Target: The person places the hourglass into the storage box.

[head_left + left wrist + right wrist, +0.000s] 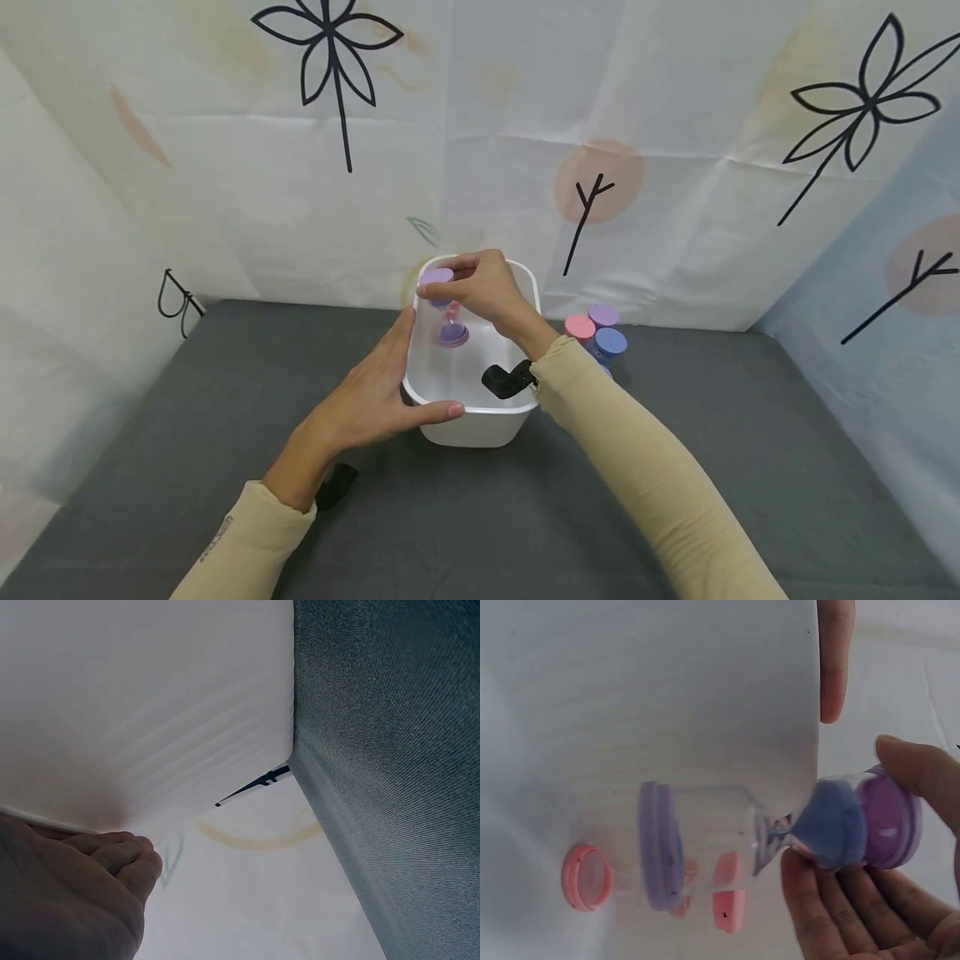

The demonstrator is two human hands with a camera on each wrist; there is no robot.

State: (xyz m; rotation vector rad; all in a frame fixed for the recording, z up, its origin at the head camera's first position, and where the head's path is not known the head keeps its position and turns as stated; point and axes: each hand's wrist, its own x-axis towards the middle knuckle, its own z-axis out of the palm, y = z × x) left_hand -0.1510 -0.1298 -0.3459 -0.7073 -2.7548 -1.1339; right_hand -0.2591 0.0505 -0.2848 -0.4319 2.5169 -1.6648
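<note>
The right hand pinches the purple hourglass by its top cap, thumb and fingers curled round it, and holds it upright over the inside of the white bin — its lower cap hangs free, below the hand. The left hand lies flat against the near left wall of the bin, fingers straight, thumb along the front rim. Under the hourglass a pink hourglass lies on the bin floor. Just right of the right wrist, three more hourglasses stand on the grey desk.
</note>
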